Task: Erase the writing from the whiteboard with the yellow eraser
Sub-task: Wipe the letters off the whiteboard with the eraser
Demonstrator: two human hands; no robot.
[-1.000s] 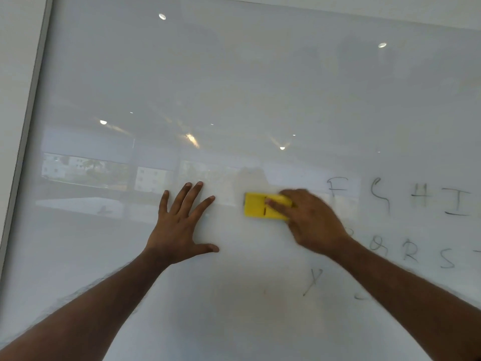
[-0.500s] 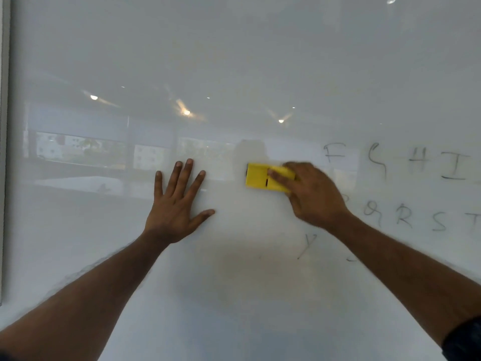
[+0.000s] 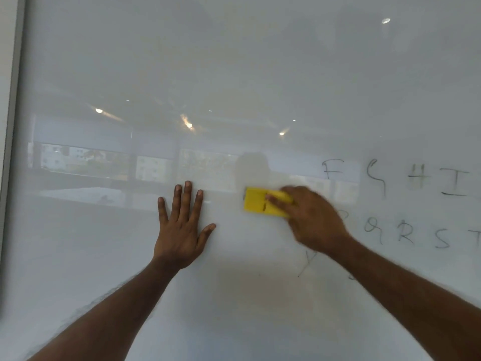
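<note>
A glossy whiteboard (image 3: 234,61) fills the view. My right hand (image 3: 312,220) presses the yellow eraser (image 3: 256,203) flat against the board at centre right; the hand is blurred. Black letters (image 3: 416,175) F, G, H, I stand in a row to the right of the eraser, with Q, R, S, T in a row (image 3: 406,234) below and a Y (image 3: 307,261) under my right wrist. My left hand (image 3: 182,230) lies flat on the board left of the eraser, fingers spread, holding nothing.
The board's grey frame edge (image 3: 13,126) runs down the far left. Reflections of ceiling lights and windows show on the board's surface to the left of the hands.
The view shifted up and down between frames. My right hand and the eraser stay near the same spot left of the F, now blurred. My left hand stays flat on the board.
</note>
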